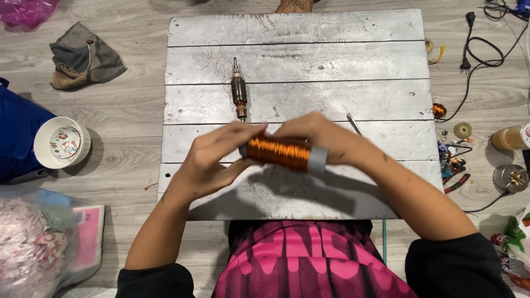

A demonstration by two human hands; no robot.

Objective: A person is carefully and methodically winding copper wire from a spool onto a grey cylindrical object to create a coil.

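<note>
I am working over the grey plank board (298, 60), holding the spool of copper wire (279, 152) level just above its near half. My left hand (212, 163) and right hand (326, 138) are clamping its two ends, fingers curled tight. It is probably feeling dense and stiff; I am judging the grey end caps safer to grip than the fine, scratch-prone windings. A small motor armature (239, 91) is lying beyond.
</note>
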